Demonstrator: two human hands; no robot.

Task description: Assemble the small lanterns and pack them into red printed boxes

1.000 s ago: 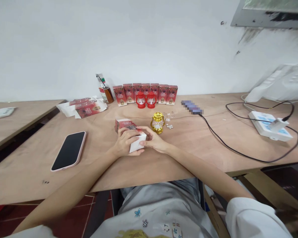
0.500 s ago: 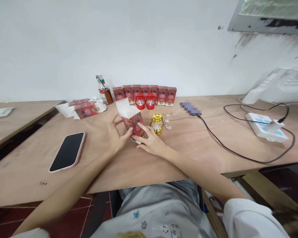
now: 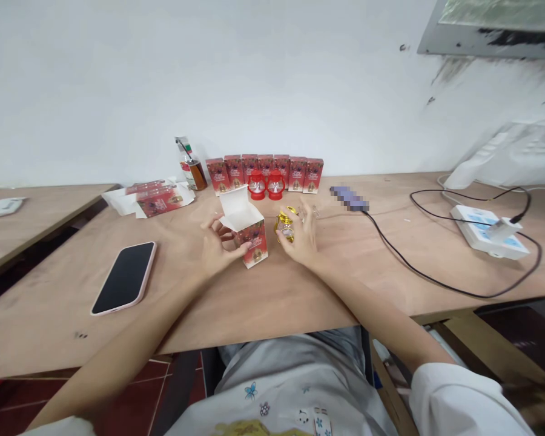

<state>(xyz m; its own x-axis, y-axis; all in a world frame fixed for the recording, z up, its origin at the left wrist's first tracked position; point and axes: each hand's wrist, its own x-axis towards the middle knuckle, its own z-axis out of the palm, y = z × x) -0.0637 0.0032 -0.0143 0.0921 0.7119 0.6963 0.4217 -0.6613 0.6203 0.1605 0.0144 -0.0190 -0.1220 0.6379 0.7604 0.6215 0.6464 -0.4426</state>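
Observation:
A small red box (image 3: pixel 253 241) stands upright on the wooden table (image 3: pixel 272 297) with its white lid flap open. My left hand (image 3: pixel 218 243) holds the box from the left side, fingers curled round it. My right hand (image 3: pixel 300 233) is just right of the box, wrapped round a small gold lantern (image 3: pixel 284 221), which its fingers partly hide.
A row of several red boxes (image 3: pixel 264 171) with two red lanterns (image 3: pixel 266 184) stands at the back by the wall, next to a bottle (image 3: pixel 191 165). Flat box blanks (image 3: pixel 157 198) lie left. A phone (image 3: pixel 125 277) lies face up. A power strip (image 3: pixel 489 230) and black cable (image 3: pixel 418 266) lie right.
The box went from lying under both hands to standing upright with its flap open. My right hand left the box and moved right onto the gold lantern.

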